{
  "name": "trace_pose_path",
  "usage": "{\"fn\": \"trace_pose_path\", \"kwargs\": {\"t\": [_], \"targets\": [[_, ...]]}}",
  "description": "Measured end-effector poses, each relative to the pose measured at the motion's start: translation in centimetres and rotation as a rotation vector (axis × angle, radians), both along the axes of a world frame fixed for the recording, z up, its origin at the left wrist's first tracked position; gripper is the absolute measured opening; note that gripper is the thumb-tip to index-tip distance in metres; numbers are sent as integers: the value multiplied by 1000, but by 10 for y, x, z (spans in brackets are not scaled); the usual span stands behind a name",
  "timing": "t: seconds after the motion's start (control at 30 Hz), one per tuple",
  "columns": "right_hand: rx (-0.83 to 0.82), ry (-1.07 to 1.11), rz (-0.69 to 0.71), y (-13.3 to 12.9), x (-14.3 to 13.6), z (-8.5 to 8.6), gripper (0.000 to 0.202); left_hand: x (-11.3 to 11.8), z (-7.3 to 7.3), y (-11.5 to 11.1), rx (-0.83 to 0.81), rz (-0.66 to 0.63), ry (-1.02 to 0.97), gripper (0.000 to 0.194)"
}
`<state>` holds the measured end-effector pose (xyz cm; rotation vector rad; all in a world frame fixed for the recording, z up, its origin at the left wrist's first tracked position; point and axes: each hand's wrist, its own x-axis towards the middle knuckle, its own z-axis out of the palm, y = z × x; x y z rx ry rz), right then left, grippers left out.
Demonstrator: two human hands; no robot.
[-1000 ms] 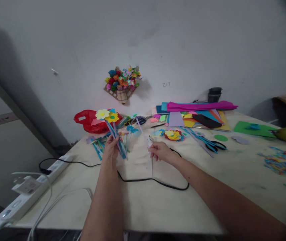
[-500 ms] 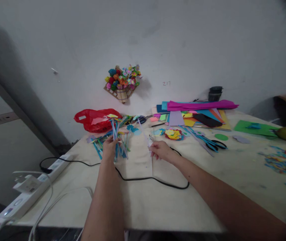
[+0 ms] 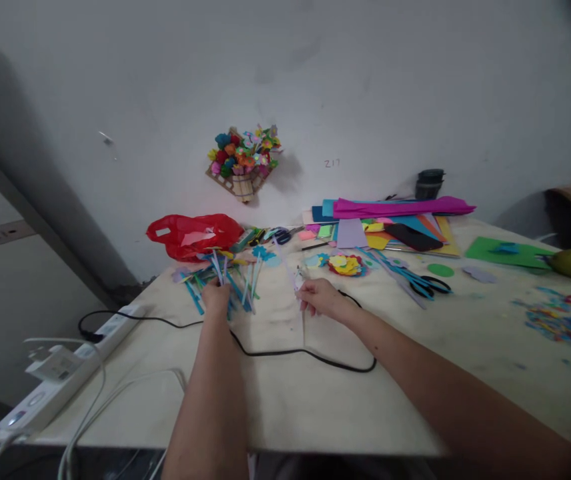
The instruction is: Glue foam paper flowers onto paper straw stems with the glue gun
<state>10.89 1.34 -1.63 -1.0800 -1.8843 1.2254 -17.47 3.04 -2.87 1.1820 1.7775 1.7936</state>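
Observation:
My left hand (image 3: 215,298) is low over a pile of blue, green and lilac paper strips (image 3: 251,280). Its fingers are closed around a few upright lilac strips (image 3: 219,267), and a yellow-orange paper piece (image 3: 227,255) shows just behind them. My right hand (image 3: 321,298) grips a small white glue gun (image 3: 299,277), nozzle pointing up and away from me; the fingers hide part of its body. A pale glue stick seems to stick out below it. Blue paper flowers (image 3: 264,253) lie between the hands, farther back.
A black cord (image 3: 285,351) loops from the power strip (image 3: 73,380) across the table. Behind are a red plastic bag (image 3: 195,237), stacked coloured sheets (image 3: 400,210) and cut flowers (image 3: 346,265). Scissors (image 3: 430,285) and paper scraps (image 3: 558,317) lie right. A flower basket (image 3: 243,183) hangs on the wall.
My left hand has dropped slightly and shifted left into the pile; the strips in it now lean left and sit lower. The right hand with the glue gun has hardly moved.

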Motion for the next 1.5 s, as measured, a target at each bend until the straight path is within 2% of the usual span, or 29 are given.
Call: {"fn": "trace_pose_path", "kwargs": {"t": [0.17, 0.23, 0.3, 0.37, 0.4, 0.47, 0.57, 0.7, 0.8, 0.93, 1.0, 1.07, 1.2, 1.27, 1.5], "targets": [[-13, -18, 0, 0, 0, 1, 17, 9, 6, -5, -135, 342, 121, 15], [-14, -18, -2, -1, 0, 2, 17, 16, 9, -8, -113, 407, 146, 12], [-15, -14, -2, -2, -1, 2, 17, 25, 15, -12, -16, 459, 214, 16], [-19, -5, 2, -3, -2, 3, 17, 38, 22, -13, 7, 464, 286, 18], [-23, 1, 5, -3, -2, 3, 17, 45, 25, -13, -1, 428, 323, 17], [-30, 12, 8, -4, -3, 4, 17, 62, 32, -11, 14, 271, 367, 18], [-29, 16, 6, -6, -4, 5, 18, 91, 38, -9, 49, -83, 255, 25], [11, 5, 19, -7, -5, 6, 19, 123, 38, -15, 46, -452, 213, 33], [36, 13, 30, -7, -7, 6, 20, 136, 34, -21, 17, -612, 172, 32], [20, 14, 10, -7, -7, 5, 21, 140, 30, -22, 3, -691, 41, 29], [11, 8, -3, -6, -6, 5, 20, 135, 29, -19, -2, -664, -58, 30], [2, 8, -20, -5, -5, 4, 19, 125, 28, -14, -27, -576, -144, 31], [-1, 3, -23, -4, -3, 4, 19, 98, 22, -5, -96, -266, -144, 23], [4, 5, -17, -4, -3, 4, 18, 86, 20, -3, -120, -170, -146, 17], [-7, 34, -37, -4, -1, 6, 19, 64, 14, -3, -160, -106, -138, 7]]}}
